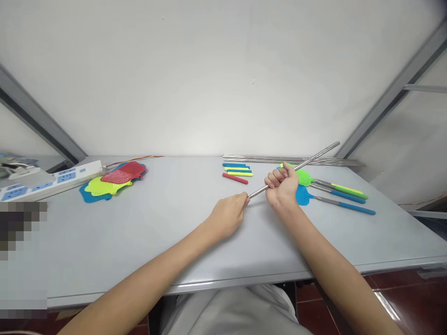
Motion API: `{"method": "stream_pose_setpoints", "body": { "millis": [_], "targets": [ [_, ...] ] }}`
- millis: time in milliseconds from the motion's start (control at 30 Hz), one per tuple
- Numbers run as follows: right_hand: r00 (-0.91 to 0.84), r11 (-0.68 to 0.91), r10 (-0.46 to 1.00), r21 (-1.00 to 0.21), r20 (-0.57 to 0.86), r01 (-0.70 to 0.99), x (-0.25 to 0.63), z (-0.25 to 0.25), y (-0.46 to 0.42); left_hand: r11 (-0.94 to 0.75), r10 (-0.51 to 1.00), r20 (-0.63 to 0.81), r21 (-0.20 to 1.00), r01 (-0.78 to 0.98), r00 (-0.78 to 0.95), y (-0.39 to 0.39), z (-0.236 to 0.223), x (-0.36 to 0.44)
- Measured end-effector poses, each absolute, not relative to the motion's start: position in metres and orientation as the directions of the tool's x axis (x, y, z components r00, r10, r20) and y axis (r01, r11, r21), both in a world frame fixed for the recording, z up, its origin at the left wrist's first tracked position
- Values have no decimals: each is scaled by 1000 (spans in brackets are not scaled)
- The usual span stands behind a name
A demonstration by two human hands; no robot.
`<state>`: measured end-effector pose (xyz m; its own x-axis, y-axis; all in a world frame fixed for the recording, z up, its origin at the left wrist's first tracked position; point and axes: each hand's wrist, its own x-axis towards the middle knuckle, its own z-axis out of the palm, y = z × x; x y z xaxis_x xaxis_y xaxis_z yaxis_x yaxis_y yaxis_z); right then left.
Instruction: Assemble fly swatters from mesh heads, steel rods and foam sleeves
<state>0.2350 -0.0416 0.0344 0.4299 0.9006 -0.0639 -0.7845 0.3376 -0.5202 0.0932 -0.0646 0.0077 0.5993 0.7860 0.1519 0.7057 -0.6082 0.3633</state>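
Note:
My right hand is closed in a fist round a thin silver metal rod that slants up to the right above the table. My left hand pinches the rod's near, lower end. Just right of my right hand lie assembled fly swatters with green and blue heads, metal shafts and coloured grips. Behind my hands sit several loose grip sleeves in blue, yellow-green and red.
Bare metal rods lie along the wall at the back of the grey table. Loose swatter heads, red, yellow-green and blue, are piled at the back left beside a white power strip.

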Motion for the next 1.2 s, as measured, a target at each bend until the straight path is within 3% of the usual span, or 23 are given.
{"method": "stream_pose_setpoints", "body": {
  "millis": [200, 400, 767, 1200],
  "targets": [
    [377, 332, 926, -544, 31, -770, 233, 34, -44, -562, 796, 161, 555, 614, 583, -64, 1, 95],
    [330, 306, 942, -558, 61, -772, 233, 33, -44, -528, 791, 159, 667, 526, 591, -62, 3, 95],
    [381, 406, 911, -497, 158, -767, 229, 31, -47, -472, 825, 183, 743, 474, 534, -58, 15, 90],
    [372, 394, 917, -488, 147, -778, 220, 21, -48, -349, 847, 98, 843, 408, 523, -57, 11, 91]
  ]
}}
